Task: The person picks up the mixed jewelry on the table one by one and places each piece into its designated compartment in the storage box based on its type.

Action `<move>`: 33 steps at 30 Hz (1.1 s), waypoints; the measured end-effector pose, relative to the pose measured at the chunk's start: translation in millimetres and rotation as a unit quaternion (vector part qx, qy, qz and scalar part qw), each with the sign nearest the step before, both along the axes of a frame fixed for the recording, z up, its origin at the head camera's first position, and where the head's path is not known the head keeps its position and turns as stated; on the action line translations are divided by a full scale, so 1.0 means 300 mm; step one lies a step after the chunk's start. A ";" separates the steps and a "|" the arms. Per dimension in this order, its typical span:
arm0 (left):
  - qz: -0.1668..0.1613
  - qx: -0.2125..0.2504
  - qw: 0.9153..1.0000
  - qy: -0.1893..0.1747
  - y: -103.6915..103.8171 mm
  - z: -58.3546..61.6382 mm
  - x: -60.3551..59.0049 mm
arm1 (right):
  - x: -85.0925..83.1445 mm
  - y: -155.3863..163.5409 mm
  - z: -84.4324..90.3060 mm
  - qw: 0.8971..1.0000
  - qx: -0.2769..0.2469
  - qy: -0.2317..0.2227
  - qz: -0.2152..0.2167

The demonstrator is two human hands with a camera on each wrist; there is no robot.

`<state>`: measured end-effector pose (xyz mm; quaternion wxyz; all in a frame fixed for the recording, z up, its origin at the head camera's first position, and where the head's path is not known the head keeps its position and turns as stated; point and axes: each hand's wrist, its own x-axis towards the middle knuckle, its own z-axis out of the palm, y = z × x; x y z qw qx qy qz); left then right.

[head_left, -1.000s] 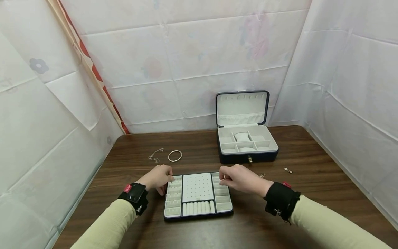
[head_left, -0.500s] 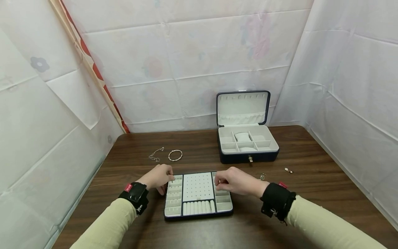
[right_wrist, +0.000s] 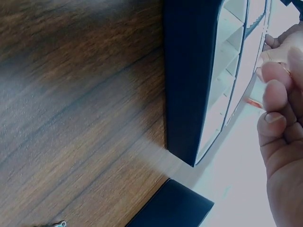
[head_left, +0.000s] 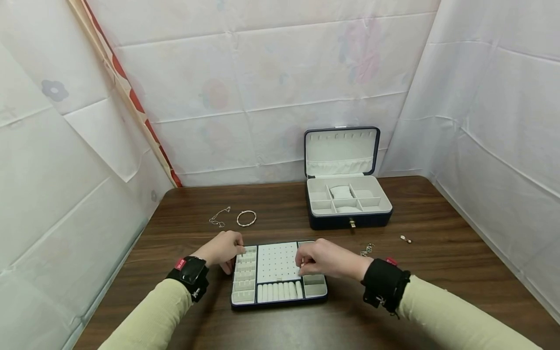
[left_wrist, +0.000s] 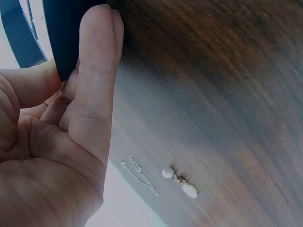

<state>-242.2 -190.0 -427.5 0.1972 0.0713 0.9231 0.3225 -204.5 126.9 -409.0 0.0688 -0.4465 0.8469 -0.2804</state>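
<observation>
A navy jewelry tray (head_left: pixel 280 304) with pale lining lies in front of me. It has small compartments down both sides, a dotted panel (head_left: pixel 278 262) in the middle and a row of ring rolls (head_left: pixel 280 291) below. My left hand (head_left: pixel 221 249) grips its left edge, thumb on the rim and fingers along the outer wall. My right hand (head_left: pixel 330 258) is over the tray's right side, thumb and fingertips pinching a small gold ring-like piece (right_wrist: pixel 286 69). The fingers mostly hide that piece. Several compartments on the right lie behind the right hand.
An open navy jewelry box (head_left: pixel 347 221) stands at the back right. A thin chain (head_left: pixel 217 217) and a bangle (head_left: pixel 247 218) lie back left. Right of the tray are a small silvery trinket (head_left: pixel 367 250) and an earring (head_left: pixel 406 239). White sheets (head_left: pixel 280 87) surround the table.
My right hand has moved left and nearer to me across the tray, toward the dotted panel's edge, still pinching. My left hand and the tray stay in place.
</observation>
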 end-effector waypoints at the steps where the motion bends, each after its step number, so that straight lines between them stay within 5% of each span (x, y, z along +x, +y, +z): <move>1: 0.000 0.000 1.000 0.000 0.000 0.000 0.000 | 0.001 -0.001 -0.001 1.000 0.002 0.003 0.001; 18: -0.005 -0.005 1.000 0.014 0.000 -0.012 -0.005 | 0.012 -0.016 -0.009 1.000 0.011 -0.004 0.011; 33: 0.000 -0.001 1.000 0.010 0.001 -0.011 -0.002 | 0.012 -0.011 -0.014 0.997 0.033 0.031 0.062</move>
